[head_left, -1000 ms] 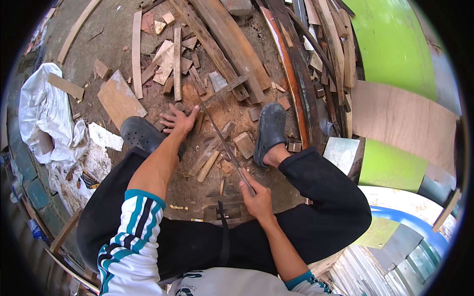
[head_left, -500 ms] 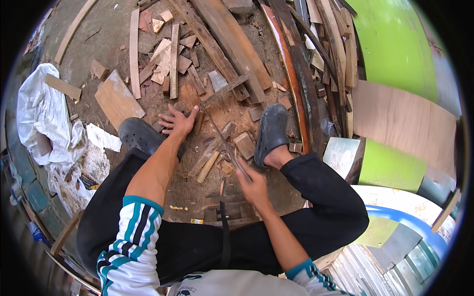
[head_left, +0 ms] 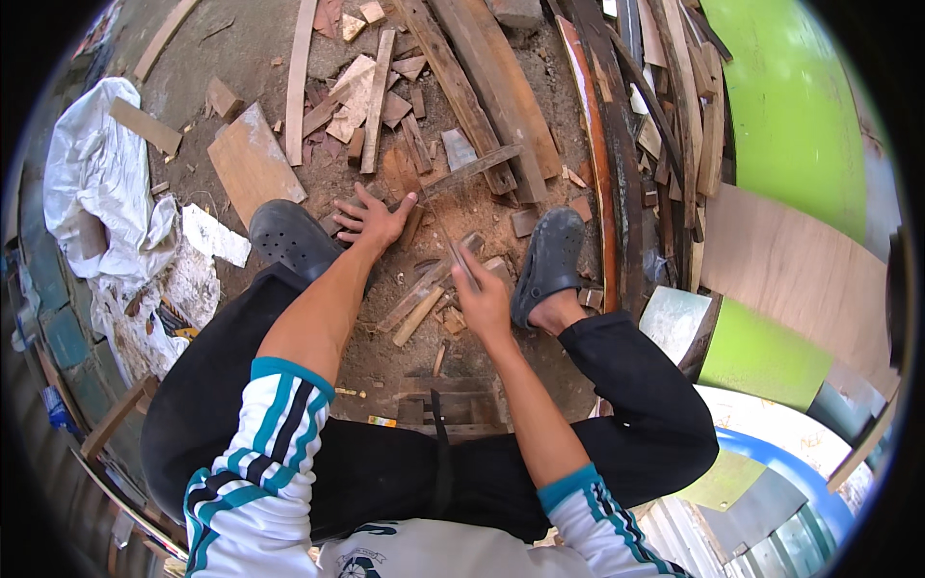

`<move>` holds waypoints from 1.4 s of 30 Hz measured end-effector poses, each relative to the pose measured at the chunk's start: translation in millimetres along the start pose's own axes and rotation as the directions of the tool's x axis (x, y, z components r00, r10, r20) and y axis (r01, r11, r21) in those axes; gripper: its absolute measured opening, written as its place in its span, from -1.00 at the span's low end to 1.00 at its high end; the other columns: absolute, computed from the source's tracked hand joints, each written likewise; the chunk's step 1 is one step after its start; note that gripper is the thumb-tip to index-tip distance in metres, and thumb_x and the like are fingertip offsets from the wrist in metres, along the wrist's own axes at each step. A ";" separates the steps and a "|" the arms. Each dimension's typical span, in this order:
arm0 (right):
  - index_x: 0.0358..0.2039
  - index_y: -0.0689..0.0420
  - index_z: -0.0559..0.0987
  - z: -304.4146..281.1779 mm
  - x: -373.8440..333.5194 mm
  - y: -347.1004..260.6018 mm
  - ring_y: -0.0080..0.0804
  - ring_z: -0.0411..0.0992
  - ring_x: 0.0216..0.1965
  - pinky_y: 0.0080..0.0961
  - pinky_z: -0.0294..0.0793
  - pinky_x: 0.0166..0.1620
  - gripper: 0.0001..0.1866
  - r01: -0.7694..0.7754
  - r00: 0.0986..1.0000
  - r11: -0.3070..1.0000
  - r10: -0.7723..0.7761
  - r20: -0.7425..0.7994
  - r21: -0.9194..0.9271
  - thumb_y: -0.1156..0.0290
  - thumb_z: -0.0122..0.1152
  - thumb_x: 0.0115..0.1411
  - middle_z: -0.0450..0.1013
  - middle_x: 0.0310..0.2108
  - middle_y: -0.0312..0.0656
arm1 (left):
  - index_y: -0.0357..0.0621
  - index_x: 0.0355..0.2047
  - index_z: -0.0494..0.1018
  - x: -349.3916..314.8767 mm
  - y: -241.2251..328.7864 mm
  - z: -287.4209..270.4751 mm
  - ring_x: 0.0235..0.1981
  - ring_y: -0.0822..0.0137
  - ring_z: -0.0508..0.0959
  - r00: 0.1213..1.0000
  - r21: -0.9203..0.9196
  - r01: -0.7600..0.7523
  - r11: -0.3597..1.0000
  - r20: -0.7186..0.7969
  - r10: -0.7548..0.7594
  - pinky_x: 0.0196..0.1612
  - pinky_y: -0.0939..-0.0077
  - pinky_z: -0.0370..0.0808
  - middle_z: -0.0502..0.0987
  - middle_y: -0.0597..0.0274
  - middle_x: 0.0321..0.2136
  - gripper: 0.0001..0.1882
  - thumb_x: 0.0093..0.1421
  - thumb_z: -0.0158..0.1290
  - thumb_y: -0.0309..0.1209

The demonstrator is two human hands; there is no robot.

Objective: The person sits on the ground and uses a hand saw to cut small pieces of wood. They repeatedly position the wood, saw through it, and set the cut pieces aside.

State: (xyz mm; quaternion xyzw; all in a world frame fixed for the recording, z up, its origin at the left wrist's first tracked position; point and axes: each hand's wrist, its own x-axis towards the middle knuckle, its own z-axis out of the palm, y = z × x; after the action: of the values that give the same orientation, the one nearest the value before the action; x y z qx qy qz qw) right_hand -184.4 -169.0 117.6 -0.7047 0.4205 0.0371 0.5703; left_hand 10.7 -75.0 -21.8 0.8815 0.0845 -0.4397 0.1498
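My left hand (head_left: 374, 223) lies palm down with its fingers spread, over the ground between my feet. Its thumb touches or nearly touches a small brown wood block (head_left: 412, 223). Beyond the thumb, a narrow wood strip (head_left: 472, 171) rests across the ends of larger planks. In my right hand (head_left: 484, 303) is the grip of a long, narrow-bladed tool (head_left: 453, 252), its blade pointing forward. The blade is thin and smeared, so I cannot tell whether it is a saw or a knife. Wood offcuts (head_left: 420, 313) lie just left of this hand.
Long planks (head_left: 496, 87) stretch away ahead, with a stack of boards (head_left: 602, 154) to their right. Scrap wood (head_left: 356, 101) is heaped ahead of my left hand. A white sack (head_left: 92, 183) lies at the left; green panels (head_left: 761, 352) are at the right. My shoes (head_left: 557, 255) flank the work.
My right hand has moved forward and slightly left with the bladed tool, and less of its blade shows. My left hand keeps its place beside the block. The whole view has shifted a little.
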 end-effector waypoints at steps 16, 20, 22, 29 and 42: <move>0.32 0.24 0.30 -83.8 -130.1 -62.1 -0.27 0.57 -0.03 -0.47 0.50 -0.05 -0.35 -0.109 0.952 0.989 0.132 0.277 -0.096 0.38 0.24 0.25 0.59 -0.06 0.07 | 0.08 0.43 -0.61 -1.6 -0.4 -2.1 0.35 -0.41 -0.72 0.999 -0.015 -0.018 1.000 0.028 0.019 0.26 -0.51 -0.50 -0.76 -0.36 0.35 0.37 0.02 0.01 0.49; 0.30 0.26 0.32 -77.3 -136.0 -72.4 -0.26 0.61 -0.14 -0.45 0.52 -0.12 -0.38 0.099 0.980 0.986 -0.074 0.183 -0.131 0.39 0.22 0.26 0.60 -0.14 0.10 | 0.07 0.43 -0.61 -3.4 -0.3 -4.6 0.35 -0.39 -0.73 0.998 -0.042 -0.050 0.998 0.027 0.051 0.24 -0.52 -0.55 -0.77 -0.33 0.35 0.34 0.05 -0.01 0.47; 0.28 0.24 0.37 -65.1 -130.2 -76.5 -0.25 0.62 -0.18 -0.45 0.52 -0.12 -0.42 0.251 0.968 0.936 -0.247 0.048 -0.246 0.39 0.21 0.26 0.59 -0.17 0.13 | 0.07 0.44 -0.58 -3.7 1.1 -4.0 0.36 -0.35 -0.72 0.998 -0.070 -0.066 0.995 0.020 0.067 0.26 -0.49 -0.55 -0.74 -0.32 0.37 0.31 0.07 -0.03 0.46; 0.19 0.20 0.47 -56.6 -120.0 -115.0 -0.19 0.62 -0.15 -0.41 0.52 -0.07 -0.53 0.205 0.979 0.938 -0.196 0.060 -0.280 0.41 0.19 0.27 0.59 -0.17 0.15 | -0.09 0.45 -0.51 -12.8 -19.1 9.1 0.41 -0.25 -0.66 0.975 0.024 -0.056 0.998 -0.216 0.060 0.31 -0.29 -0.63 -0.62 -0.35 0.40 0.25 0.14 -0.11 0.43; 0.20 0.17 0.47 -48.7 -113.3 -115.1 -0.06 0.61 -0.17 -0.38 0.51 -0.06 -0.50 0.216 0.976 0.938 -0.201 0.080 -0.271 0.50 0.14 0.21 0.56 -0.15 0.22 | -0.03 0.37 -0.74 0.5 -21.0 -7.4 0.34 -0.40 -0.73 0.993 0.076 -0.056 0.996 0.111 0.048 0.30 -0.32 -0.58 -0.76 -0.47 0.32 0.25 0.16 -0.25 0.49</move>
State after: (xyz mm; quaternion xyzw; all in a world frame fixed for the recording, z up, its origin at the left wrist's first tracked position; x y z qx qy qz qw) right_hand -205.1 -147.8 283.7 -0.8172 0.3193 0.0532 0.4769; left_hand 10.6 -52.7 -21.9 0.8632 0.0358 -0.4862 0.1308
